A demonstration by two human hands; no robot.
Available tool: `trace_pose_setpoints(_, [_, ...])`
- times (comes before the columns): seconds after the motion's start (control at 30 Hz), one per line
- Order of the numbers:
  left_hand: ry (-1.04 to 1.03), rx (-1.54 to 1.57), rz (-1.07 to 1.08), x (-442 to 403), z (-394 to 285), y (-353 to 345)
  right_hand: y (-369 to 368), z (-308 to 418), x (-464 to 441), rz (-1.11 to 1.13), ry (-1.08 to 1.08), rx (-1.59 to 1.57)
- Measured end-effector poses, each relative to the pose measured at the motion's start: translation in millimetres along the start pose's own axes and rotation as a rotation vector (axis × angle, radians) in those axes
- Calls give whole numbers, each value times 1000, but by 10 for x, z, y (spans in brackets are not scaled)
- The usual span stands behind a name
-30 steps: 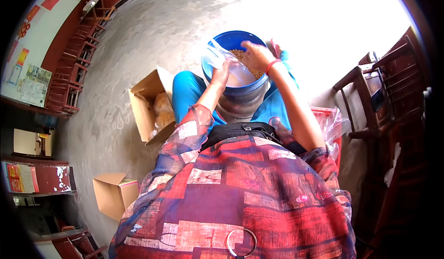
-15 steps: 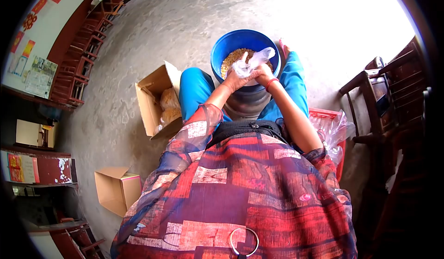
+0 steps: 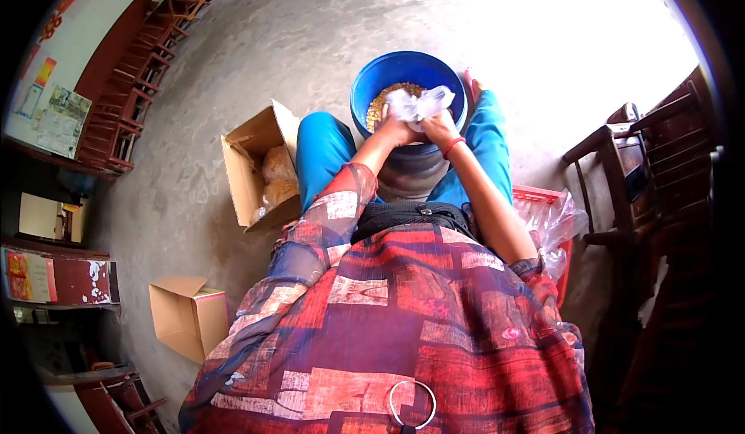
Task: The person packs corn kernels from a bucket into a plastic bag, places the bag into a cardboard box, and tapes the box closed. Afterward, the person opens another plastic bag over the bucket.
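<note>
Between my knees stands a blue bucket (image 3: 409, 63), part filled with yellowish, corn-like kernels (image 3: 378, 108). Over its near side, both hands grip a clear plastic bag (image 3: 421, 107), which is crumpled and bunched above them. My left hand (image 3: 396, 132) closes on the bag's left part. On the other side, my right hand (image 3: 441, 128), with a red band at the wrist, has its fingers pressed round the bag. The hands are close together, and the bag hides some of their fingertips. Whether anything is inside the bag I cannot tell.
Left of my leg, an open cardboard box (image 3: 239, 178) holds bags of something yellowish-brown (image 3: 279, 166). A smaller open carton (image 3: 172, 315) lies behind it. On the right are a red crate (image 3: 535, 193) with clear plastic bags (image 3: 560, 224), and dark wooden chairs (image 3: 621, 162).
My left hand has turned, and its raised finger no longer shows above the bag. The bag is now bunched upward between both hands. The view has shifted slightly.
</note>
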State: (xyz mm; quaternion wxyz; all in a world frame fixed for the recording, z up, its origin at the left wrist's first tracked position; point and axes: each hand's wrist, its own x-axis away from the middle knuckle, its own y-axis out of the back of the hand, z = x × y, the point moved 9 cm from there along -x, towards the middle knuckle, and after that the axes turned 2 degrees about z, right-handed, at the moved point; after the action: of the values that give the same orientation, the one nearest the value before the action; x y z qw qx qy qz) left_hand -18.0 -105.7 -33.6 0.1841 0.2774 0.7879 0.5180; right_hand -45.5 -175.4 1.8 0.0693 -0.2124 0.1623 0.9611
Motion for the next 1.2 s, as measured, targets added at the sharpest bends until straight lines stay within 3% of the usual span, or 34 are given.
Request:
trace_pose_setpoints(0.03, [-28,18,193,54,-213,37,-64,56,-12,67,54,155])
trace_pose_setpoints(0.07, [-54,21,193,4,-136,-76,-150,99,-10,135,107,308])
trace_pose_setpoints(0.1, [-59,58,171,-49,-1,-170,-79,132,0,150,-160,99])
trace_pose_setpoints(0.13, [-65,95,150,-78,89,-225,-18,524,-11,154,-77,92])
trace_pose_setpoints(0.17, [58,62,72,4,209,-184,-30,666,-57,160,-35,18])
trace_pose_setpoints(0.2, [150,205,215,101,306,-268,-52,738,-102,167,6,-55])
trace_pose_setpoints(0.23, [180,250,130,154,320,-215,-124,768,-171,255,-107,-27])
trace_pose_setpoints(0.3, [321,268,-3,212,267,-35,-84,1124,-236,284,81,-160])
trace_pose_setpoints(0.37, [268,617,-303,-82,708,-310,24,1286,-322,271,113,-247])
trace_pose_setpoints(0.47, [35,692,-456,83,442,96,242,956,-429,171,-54,-340])
trace_pose_setpoints(0.53, [154,688,-403,196,324,257,390,638,-424,60,-97,-348])
trace_pose_setpoints(0.63, [229,899,-391,159,451,186,251,130,-261,216,-153,-115])
trace_pose_setpoints(0.67, [233,900,-395,168,420,196,183,18,-200,264,-95,114])
trace_pose_setpoints(0.73, [117,677,-571,229,233,404,22,-21,-24,356,-26,395])
trace_pose_setpoints(0.8, [123,552,-593,78,393,241,-115,178,105,537,-158,667])
trace_pose_setpoints(0.9, [137,306,-602,111,81,383,-277,-97,34,525,-69,504])
trace_pose_setpoints(0.93, [96,330,-533,158,-143,517,-437,26,-12,551,214,565])
trace_pose_setpoints(1.0, [-48,265,-579,173,-348,604,-342,73,16,666,159,650])
trace_pose_setpoints(1.03, [-88,278,-576,170,-403,612,-248,209,83,453,427,767])
trace_pose_setpoints(1.07, [-86,280,-582,184,-406,633,-263,171,94,456,431,770])
trace_pose_setpoints(1.13, [-359,337,-492,302,-699,721,-323,-108,98,458,363,1171])
trace_pose_setpoints(1.17, [-387,406,-486,349,-743,790,-105,-156,70,270,324,433])
trace_pose_setpoints(1.2, [-385,404,-489,386,-701,820,-96,-94,82,272,328,432])
